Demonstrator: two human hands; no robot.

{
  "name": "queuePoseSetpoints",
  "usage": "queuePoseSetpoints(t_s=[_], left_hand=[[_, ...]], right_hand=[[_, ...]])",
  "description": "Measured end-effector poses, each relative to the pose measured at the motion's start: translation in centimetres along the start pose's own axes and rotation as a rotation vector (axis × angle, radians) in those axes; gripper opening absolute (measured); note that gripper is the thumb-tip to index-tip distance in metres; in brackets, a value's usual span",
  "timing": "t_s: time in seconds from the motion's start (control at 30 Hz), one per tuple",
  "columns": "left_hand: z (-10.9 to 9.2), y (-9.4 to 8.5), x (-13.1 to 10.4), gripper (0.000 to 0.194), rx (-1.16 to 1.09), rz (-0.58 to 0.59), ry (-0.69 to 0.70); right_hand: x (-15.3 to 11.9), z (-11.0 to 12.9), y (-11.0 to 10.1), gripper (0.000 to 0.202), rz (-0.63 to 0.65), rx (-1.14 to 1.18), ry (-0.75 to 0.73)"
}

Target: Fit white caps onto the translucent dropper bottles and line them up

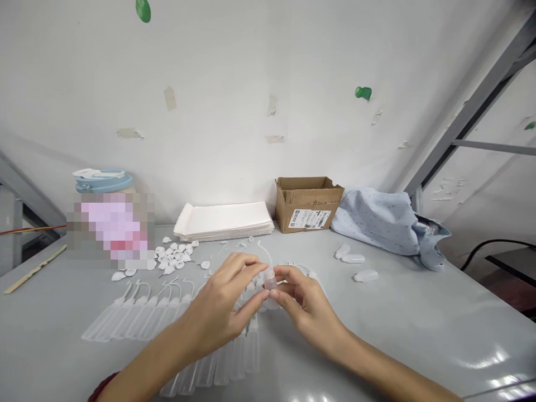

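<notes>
A small translucent plastic bottle [271, 285] with a white cap and a thin bent tube on top is held upright between my two hands. The thumb and fingers of my left hand [228, 293] close on it from the left, near the cap and the lower side. From the right, my right hand [304, 296] pinches the same bottle between thumb and fingers. Under and left of my forearm lie long clear bottles with thin tubes [134, 318] in rows. More of them [221, 360] lie nearer the front, and my left arm covers part of these rows.
Several white caps [171, 257] are heaped at the left. Behind them are a stack of white envelopes [226, 220], a cardboard box [310, 204] and a light blue cloth [372, 223]. Several small bottles [365, 275] lie at the right. A blue-lidded container [103, 181] stands against the wall.
</notes>
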State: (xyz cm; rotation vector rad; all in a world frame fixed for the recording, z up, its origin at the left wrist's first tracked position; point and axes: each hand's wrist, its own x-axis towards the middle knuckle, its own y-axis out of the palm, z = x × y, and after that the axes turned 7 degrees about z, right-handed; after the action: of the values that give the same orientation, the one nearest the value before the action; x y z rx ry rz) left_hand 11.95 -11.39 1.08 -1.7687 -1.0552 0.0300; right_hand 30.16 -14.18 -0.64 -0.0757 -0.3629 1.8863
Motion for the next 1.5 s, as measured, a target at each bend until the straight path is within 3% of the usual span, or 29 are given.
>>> queuePoseSetpoints(t_s=[0.07,0.27,0.43,0.63,0.77,1.0,1.5], left_hand=[[-0.2,-0.2,-0.2,0.031,0.147,0.045,0.104],[-1.1,0.5,-0.4,0.040,0.352,0.005,0.165],[-1.9,1.1,-1.1,0.033,0.271,0.009,0.111],[-2.2,1.7,-3.2,0.036,0.166,0.201,-0.002],[-2.3,1.9,-3.7,0.038,0.156,0.299,-0.061],[-2.3,2.3,-3.7,0.033,0.196,0.341,-0.099],[-2.4,2.5,-4.0,0.033,0.241,0.312,-0.098]], right_hand=[[-0.1,0.2,-0.1,0.018,-0.020,0.018,0.028],[-0.4,0.9,-0.1,0.021,-0.001,0.167,0.137],[-1.0,1.8,-0.5,0.016,0.084,0.074,0.205],[-2.1,2.1,-1.3,0.015,0.306,-0.359,0.251],[-2.5,1.8,-1.1,0.024,0.388,-0.513,0.298],[-2.1,1.4,-0.8,0.030,0.461,-0.569,0.317],[-1.9,1.4,-0.7,0.018,0.463,-0.564,0.308]])
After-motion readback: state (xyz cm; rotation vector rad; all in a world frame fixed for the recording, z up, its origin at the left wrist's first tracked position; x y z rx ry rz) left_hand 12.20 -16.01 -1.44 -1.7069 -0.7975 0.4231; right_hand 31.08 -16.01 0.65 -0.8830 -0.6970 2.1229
